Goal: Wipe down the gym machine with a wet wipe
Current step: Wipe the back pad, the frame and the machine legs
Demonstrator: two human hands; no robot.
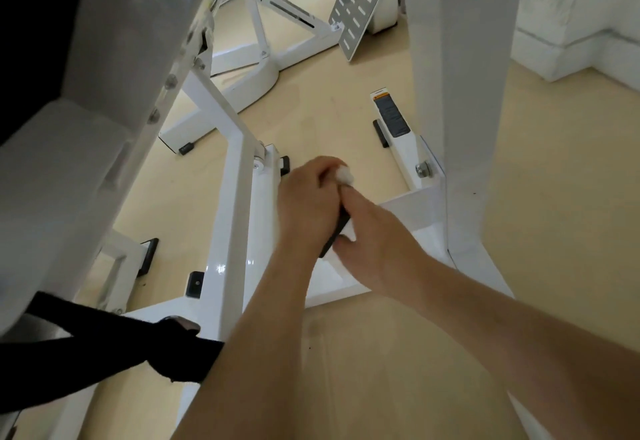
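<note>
The white gym machine frame (232,231) runs across the floor below me. My two hands meet above its base beam. My left hand (308,204) pinches a small white wet wipe (346,175), which pokes out past its fingertips. Right beside it, my right hand (375,249) grips a dark flat object (335,233) between thumb and fingers. Most of that object is hidden between the two hands, so I cannot tell what it is. The wipe is in the air, apart from the frame.
A thick white upright column (453,93) stands close on the right. A perforated grey footplate (362,3) leans at the back. A black strap (104,349) crosses the lower left. A padded white part (69,162) overhangs on the left. The floor (554,231) is beige.
</note>
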